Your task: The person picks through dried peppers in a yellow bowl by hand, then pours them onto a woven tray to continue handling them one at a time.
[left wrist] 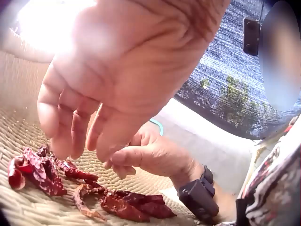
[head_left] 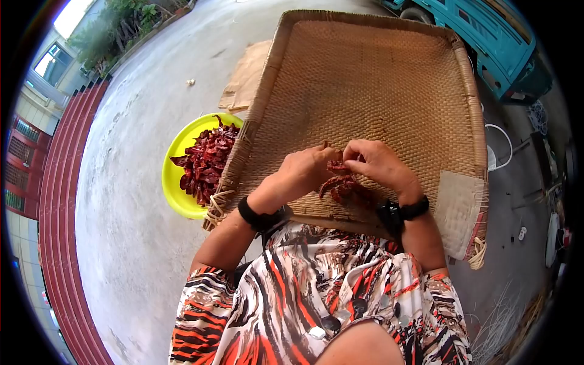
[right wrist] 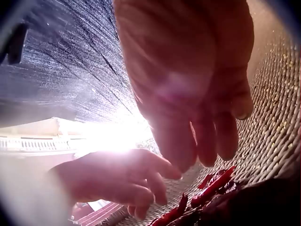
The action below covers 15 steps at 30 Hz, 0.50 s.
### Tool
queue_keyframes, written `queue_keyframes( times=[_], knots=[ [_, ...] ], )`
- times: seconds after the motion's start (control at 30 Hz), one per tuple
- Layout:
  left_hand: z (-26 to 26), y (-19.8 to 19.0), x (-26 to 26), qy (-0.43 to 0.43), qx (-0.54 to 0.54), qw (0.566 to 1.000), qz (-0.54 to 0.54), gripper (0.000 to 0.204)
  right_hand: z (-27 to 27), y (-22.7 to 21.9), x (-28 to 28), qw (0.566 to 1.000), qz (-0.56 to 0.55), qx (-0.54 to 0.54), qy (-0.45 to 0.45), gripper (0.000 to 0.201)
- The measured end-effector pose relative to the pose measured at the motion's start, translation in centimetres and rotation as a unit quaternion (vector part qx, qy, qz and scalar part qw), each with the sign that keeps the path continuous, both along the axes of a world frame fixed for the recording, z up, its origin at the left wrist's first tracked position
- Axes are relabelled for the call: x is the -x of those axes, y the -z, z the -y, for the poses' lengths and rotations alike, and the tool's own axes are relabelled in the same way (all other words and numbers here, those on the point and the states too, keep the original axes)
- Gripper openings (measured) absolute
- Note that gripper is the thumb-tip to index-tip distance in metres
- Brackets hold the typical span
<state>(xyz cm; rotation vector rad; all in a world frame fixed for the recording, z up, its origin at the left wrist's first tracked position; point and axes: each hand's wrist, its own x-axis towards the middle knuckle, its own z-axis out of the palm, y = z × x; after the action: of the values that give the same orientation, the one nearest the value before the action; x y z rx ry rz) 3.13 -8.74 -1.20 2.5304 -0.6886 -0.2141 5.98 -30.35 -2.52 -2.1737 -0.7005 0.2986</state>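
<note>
Several dried red chilies [head_left: 345, 187] lie in a pile on a large woven tray [head_left: 365, 73], close to the person. Over this pile, the left hand [head_left: 307, 169] and right hand [head_left: 380, 163] come together with bent fingers, their fingertips almost meeting. In the left wrist view, wrinkled chili pieces [left wrist: 127, 205] lie on the weave beneath the left hand [left wrist: 117, 89] and the right hand [left wrist: 150, 155]. The right wrist view shows red chilies [right wrist: 214, 188] just under the right hand's fingers [right wrist: 183, 150]. I cannot tell whether the fingertips pinch a chili.
A yellow basin [head_left: 176, 164] heaped with dried chilies stands at the tray's left side. Cardboard [head_left: 246, 76] lies on the concrete behind it. A teal vehicle [head_left: 486, 42] is parked at the upper right, and red steps [head_left: 70, 201] run along the left.
</note>
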Motion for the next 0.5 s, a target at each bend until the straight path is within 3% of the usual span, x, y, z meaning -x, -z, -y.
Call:
queue_keyframes(
  times=[0.13,0.23,0.3,0.33,0.43,0.5],
  knots=[
    [-0.1,1.2,-0.1,0.0,-0.039,0.999,-0.017,0.023,0.0,1.2,0.0,0.998,0.058,0.016,0.019,0.017],
    [0.5,1.6,-0.1,-0.011,-0.033,0.999,-0.036,0.022,0.0,2.5,-0.3,0.996,0.065,0.055,-0.015,0.017],
    [0.4,3.1,-0.2,-0.007,-0.011,1.0,-0.027,0.021,0.0,3.4,-0.7,0.997,0.055,0.036,-0.028,0.014],
    [0.9,2.2,-0.2,-0.017,-0.044,0.998,-0.045,0.021,-0.2,3.7,-0.8,0.998,0.049,0.027,-0.036,0.013],
    [0.6,2.3,0.0,-0.001,0.001,1.0,-0.007,0.023,-0.3,3.4,-0.7,0.998,0.058,0.012,-0.028,0.013],
    [0.5,2.4,-0.1,-0.029,0.001,0.999,-0.015,0.021,-0.5,3.4,-0.6,0.997,0.029,-0.062,-0.024,0.011]
  ],
)
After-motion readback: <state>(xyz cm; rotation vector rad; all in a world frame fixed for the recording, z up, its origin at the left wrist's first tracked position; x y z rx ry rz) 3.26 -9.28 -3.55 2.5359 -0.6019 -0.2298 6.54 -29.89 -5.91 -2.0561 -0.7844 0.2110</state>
